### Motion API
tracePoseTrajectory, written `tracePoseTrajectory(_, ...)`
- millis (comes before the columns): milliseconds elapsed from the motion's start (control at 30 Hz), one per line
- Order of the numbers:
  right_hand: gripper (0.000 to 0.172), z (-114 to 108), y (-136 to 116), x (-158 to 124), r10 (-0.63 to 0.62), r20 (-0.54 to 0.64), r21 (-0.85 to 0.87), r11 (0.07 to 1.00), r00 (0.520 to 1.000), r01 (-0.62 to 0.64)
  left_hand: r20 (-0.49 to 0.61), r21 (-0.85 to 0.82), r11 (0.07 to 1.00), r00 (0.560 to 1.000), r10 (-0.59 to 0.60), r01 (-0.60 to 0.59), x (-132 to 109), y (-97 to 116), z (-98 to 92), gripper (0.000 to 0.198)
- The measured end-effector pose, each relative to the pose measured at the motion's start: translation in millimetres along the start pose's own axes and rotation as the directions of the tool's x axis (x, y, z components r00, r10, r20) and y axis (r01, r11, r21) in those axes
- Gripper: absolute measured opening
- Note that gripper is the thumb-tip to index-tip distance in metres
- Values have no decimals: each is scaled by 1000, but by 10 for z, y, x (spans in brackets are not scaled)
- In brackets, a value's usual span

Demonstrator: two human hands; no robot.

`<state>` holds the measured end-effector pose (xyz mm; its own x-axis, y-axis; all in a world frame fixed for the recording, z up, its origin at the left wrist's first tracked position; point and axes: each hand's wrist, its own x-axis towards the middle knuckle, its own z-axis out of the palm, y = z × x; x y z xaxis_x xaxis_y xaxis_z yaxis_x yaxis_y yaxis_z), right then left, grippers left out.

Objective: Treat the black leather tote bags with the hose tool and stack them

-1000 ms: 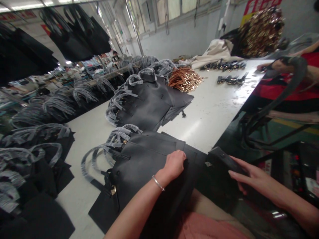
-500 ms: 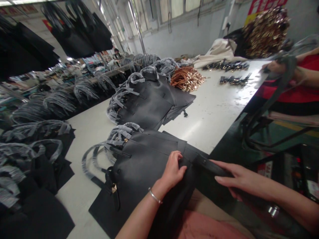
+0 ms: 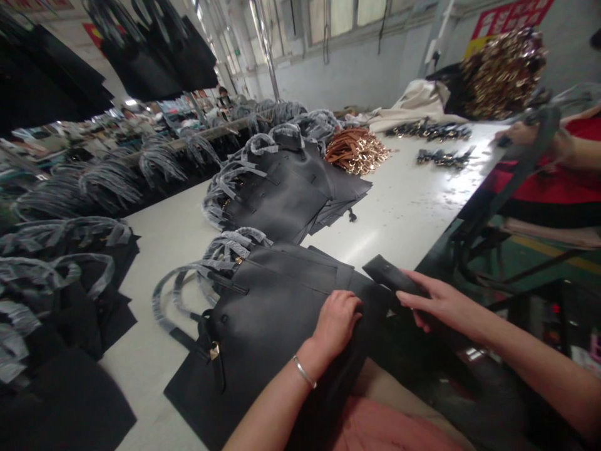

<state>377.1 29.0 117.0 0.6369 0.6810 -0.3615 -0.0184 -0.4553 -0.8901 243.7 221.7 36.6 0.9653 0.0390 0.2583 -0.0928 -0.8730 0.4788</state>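
Note:
A black handbag [image 3: 277,304] lies flat before me on a stack of similar bags, its wrapped handles [image 3: 181,297] pointing left. A small gold padlock [image 3: 215,351] hangs from a short strap near them. My left hand [image 3: 335,322], with a silver bracelet at its wrist, is closed over the bag's right side, fingers curled; the fingertips are hidden. Just right of the bag, my right hand [image 3: 434,297] grips a wide black leather strap [image 3: 392,274] between thumb and fingers. The strap's flat end juts up past the bag's edge, and its lower part is lost in dark blur.
Another pile of black bags [image 3: 282,194] lies farther back on the white table [image 3: 375,228]. Beyond sit brown straps with gold clasps [image 3: 357,150]. More bags [image 3: 61,300] lie at left. A co-worker in red [image 3: 558,175] is at far right, by a chair.
My right hand has raised the strap, whose end now stands clear of the bag. My left hand has shifted slightly right and its fingers have curled in.

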Motion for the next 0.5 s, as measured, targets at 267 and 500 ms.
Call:
tracePoseTrajectory(267,81,-167,595,-409,146,-90,128,983,985,-134,350,308,831,867,355,-464,390,205,-24,12)
tracePoseTrajectory(500,91,-231,804,-611,197,-166,204,965,966,-162,482,325,688,740,470,-649,524,191,19,21)
